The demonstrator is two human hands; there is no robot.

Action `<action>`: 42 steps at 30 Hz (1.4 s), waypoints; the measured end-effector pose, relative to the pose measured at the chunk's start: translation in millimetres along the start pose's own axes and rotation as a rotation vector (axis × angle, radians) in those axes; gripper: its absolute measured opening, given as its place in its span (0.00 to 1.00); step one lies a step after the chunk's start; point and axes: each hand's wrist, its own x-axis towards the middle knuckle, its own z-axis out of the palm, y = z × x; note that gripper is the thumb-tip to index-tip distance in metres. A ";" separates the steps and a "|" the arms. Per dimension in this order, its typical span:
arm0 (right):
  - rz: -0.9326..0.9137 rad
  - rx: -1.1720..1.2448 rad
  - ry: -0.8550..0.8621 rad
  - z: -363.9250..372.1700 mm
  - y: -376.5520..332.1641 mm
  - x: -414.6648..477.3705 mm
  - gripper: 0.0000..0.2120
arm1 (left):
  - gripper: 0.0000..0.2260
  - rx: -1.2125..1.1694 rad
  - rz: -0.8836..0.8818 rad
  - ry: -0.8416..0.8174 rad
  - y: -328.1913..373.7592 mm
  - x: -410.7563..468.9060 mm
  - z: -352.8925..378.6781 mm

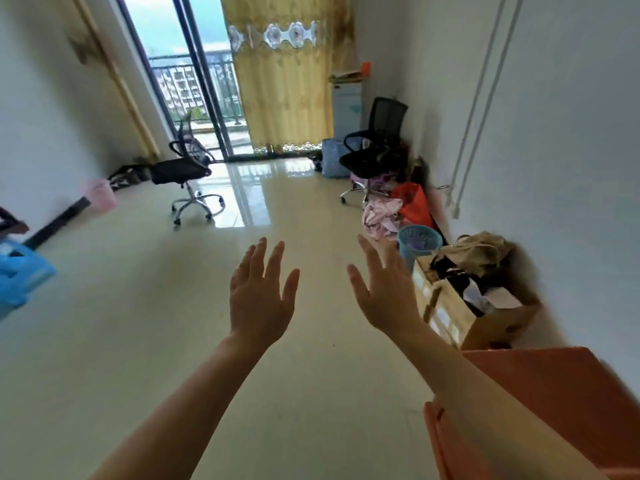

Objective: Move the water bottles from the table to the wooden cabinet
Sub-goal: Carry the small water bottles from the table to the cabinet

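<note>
My left hand (261, 292) and my right hand (382, 289) are both raised in front of me over the tiled floor, fingers straight and spread, holding nothing. An orange-brown wooden cabinet (554, 403) shows at the lower right, its top partly under my right forearm. No water bottle and no table can be seen in this view.
Two black office chairs (188, 168) (377, 147) stand by the balcony door (194, 81) and yellow curtain (284, 74). Along the right wall lie a cardboard box of clothes (485, 327), a blue basket (417, 242) and an orange bag (412, 202). Blue plastic item (20, 275) at left.
</note>
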 end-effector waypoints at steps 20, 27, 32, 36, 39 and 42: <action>-0.554 0.111 -0.320 344.4 -349.4 193.9 0.30 | 0.29 0.392 -0.574 0.047 -450.7 52.1 -84.6; -0.658 0.221 -0.366 466.6 -447.9 314.0 0.30 | 0.29 0.468 -0.705 0.075 -583.2 138.6 -87.8; -0.760 0.281 -0.445 545.5 -545.8 375.5 0.31 | 0.29 0.541 -0.802 0.121 -672.6 166.9 -114.5; -0.860 0.328 -0.532 615.0 -634.3 383.6 0.31 | 0.29 0.582 -0.919 0.138 -755.0 156.5 -129.8; -0.943 0.341 -0.577 667.4 -708.5 381.8 0.31 | 0.28 0.604 -0.985 0.137 -832.5 147.4 -142.5; -1.028 0.330 -0.551 706.9 -764.9 386.7 0.31 | 0.27 0.625 -0.986 0.155 -899.7 147.1 -156.5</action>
